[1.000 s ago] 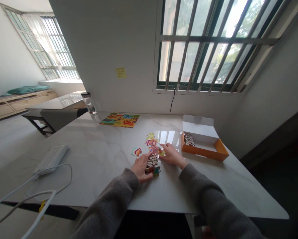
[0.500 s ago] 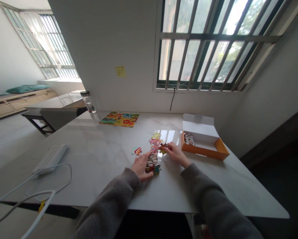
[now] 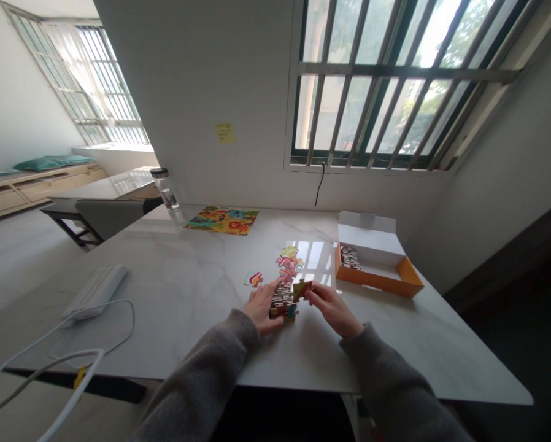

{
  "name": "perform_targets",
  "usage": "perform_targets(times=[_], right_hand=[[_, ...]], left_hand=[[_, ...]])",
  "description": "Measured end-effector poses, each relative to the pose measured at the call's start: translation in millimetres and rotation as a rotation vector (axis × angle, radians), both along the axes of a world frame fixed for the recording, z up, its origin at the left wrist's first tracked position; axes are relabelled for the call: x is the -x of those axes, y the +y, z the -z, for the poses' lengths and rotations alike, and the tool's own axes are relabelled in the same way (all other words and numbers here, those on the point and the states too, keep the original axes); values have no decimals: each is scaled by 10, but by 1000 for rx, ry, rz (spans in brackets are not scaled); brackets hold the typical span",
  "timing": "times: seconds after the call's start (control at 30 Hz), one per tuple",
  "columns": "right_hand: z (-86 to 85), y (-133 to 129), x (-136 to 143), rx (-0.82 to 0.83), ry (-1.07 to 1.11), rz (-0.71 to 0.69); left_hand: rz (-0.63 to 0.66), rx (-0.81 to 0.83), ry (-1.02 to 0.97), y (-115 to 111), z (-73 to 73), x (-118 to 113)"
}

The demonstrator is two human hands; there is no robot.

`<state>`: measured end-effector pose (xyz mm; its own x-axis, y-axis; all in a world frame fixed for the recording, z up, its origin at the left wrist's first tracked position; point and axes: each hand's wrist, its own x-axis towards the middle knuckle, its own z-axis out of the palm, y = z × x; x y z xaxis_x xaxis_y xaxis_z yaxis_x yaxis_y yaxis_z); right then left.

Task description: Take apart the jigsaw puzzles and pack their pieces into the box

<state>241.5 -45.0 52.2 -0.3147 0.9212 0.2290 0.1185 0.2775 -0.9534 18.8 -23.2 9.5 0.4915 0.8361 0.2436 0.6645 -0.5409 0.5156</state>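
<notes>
My left hand (image 3: 262,308) curls around a stack of jigsaw puzzle pieces (image 3: 283,301) standing on edge on the table, thumb at the near end and fingers along the far side. Pinched in my right hand (image 3: 331,304) is a single puzzle piece (image 3: 302,289), greenish yellow and brown, held just right of the stack. Beyond the stack lie several loose pieces (image 3: 289,261) in yellow, red and pink, some overlapping. One separate piece (image 3: 255,279) with red and white bands rests to the left of them.
An orange box (image 3: 379,281) with its white lid raised stands at right, holding more pieces (image 3: 350,258) at its left end. A colourful picture sheet (image 3: 223,221) lies at the back near a clear bottle (image 3: 167,190). At left sit a white power strip (image 3: 96,291) and cables (image 3: 131,319).
My right hand has moved nearer to me and slightly right, bringing the puzzle piece away from the loose pieces to beside the stack. My left hand stays on the stack.
</notes>
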Motion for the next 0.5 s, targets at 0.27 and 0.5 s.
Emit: perform_targets(times=[0.27,0.5], right_hand=[[285,-88,63,-117,-406,-29],[336,-88,72,-329,-680,54]], left_hand=[[45,19,8,-5,-4,34],[47,6,-8,7,66,21]])
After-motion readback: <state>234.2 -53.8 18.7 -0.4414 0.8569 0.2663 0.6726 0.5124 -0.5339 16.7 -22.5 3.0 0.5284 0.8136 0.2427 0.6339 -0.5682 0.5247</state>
